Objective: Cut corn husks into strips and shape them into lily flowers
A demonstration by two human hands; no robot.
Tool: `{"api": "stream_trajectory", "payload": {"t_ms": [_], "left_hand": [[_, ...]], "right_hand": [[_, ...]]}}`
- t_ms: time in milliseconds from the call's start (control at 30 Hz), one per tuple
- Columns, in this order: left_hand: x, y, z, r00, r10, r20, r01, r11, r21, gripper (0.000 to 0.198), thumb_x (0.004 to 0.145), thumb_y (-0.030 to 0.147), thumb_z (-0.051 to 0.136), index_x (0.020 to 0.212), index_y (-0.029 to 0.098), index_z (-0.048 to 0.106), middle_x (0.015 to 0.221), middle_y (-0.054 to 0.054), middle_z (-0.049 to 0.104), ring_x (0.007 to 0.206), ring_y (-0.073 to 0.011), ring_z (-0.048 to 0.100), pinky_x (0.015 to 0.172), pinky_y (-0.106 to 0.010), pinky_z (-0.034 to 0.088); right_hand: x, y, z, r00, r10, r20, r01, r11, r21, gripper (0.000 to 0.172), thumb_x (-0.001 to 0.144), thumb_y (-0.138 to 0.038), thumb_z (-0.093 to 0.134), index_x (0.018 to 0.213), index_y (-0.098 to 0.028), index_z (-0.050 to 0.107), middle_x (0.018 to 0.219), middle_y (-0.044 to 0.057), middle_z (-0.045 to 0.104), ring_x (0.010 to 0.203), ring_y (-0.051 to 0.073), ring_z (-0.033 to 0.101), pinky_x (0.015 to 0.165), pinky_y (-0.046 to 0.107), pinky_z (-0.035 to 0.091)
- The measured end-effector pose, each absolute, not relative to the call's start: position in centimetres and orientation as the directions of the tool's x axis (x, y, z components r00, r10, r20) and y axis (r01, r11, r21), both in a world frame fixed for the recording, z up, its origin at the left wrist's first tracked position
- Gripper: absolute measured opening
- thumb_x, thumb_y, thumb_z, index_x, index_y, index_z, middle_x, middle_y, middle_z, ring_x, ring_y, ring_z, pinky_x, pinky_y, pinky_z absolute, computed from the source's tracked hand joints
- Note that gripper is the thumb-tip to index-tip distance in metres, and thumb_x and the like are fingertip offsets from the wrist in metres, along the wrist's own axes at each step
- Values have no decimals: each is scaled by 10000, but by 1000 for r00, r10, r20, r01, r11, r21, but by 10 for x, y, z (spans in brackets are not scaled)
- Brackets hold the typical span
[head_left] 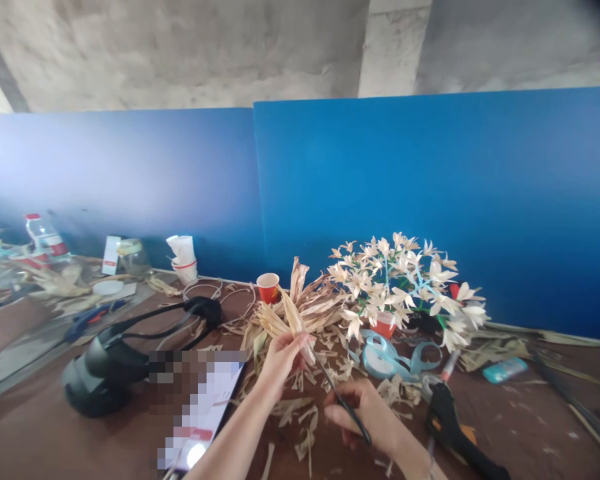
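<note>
My left hand [286, 357] is closed around a strip of pale dried corn husk [294, 313], which stands up out of the fingers with its lower end showing beside the thumb. In my right hand [363, 413] is a slim black tool [343, 400]; its kind is not clear. The thin tip of the tool points up and left, close to the husk's lower end. Whether they touch I cannot tell. Behind the left hand lies a heap of dried corn husks [325, 300], and cut husk scraps [300, 413] are scattered below.
Husk flowers [395, 273] stand in a red cup [383, 325] at back right, beside blue ribbon [380, 357]. A black glue gun [450, 427] lies right. To the left are a phone [205, 413], a black headset [105, 373] and another red paper cup [269, 288]. A blue partition [430, 173] stands behind.
</note>
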State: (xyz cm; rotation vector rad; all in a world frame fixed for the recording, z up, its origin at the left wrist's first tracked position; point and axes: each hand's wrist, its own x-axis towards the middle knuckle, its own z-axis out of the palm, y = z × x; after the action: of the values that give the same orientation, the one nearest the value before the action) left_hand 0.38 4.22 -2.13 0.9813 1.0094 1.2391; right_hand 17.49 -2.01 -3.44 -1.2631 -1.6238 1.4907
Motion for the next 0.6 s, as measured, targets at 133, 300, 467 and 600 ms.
{"api": "stream_trajectory", "payload": {"t_ms": [133, 300, 467, 600], "left_hand": [[-2, 44, -19, 106, 991, -77, -221, 99, 970, 328, 648, 425, 678, 727, 108, 681, 480, -2, 587, 335, -31, 415, 343, -141, 232], [-2, 42, -19, 134, 985, -112, -207, 138, 969, 329, 642, 420, 677, 714, 98, 674, 467, 4, 578, 317, -32, 415, 333, -147, 228], [2, 38, -19, 202, 969, -142, -198, 183, 963, 357, 631, 442, 677, 684, 88, 675, 450, 12, 555, 318, -32, 405, 324, -148, 260], [4, 36, -18, 206, 968, -143, -227, 189, 956, 359, 609, 443, 694, 662, 89, 671, 462, 13, 555, 319, -28, 391, 316, -146, 280]], "right_hand": [[179, -20, -31, -395, 888, -234, 288, -123, -950, 309, 674, -420, 623, 740, -119, 602, 404, -44, 493, 357, 86, 457, 369, 180, 377], [182, -17, -36, -418, 872, -255, 276, -146, -950, 328, 668, -440, 635, 738, -122, 598, 405, -42, 507, 344, 77, 455, 354, 169, 379], [184, -16, -39, -425, 872, -241, 287, -122, -950, 304, 681, -421, 626, 737, -123, 604, 407, -43, 506, 343, 75, 455, 352, 171, 391], [185, -17, -35, -430, 872, -234, 291, -111, -950, 294, 683, -415, 623, 714, -123, 601, 408, -41, 506, 344, 71, 453, 343, 161, 374]]}}
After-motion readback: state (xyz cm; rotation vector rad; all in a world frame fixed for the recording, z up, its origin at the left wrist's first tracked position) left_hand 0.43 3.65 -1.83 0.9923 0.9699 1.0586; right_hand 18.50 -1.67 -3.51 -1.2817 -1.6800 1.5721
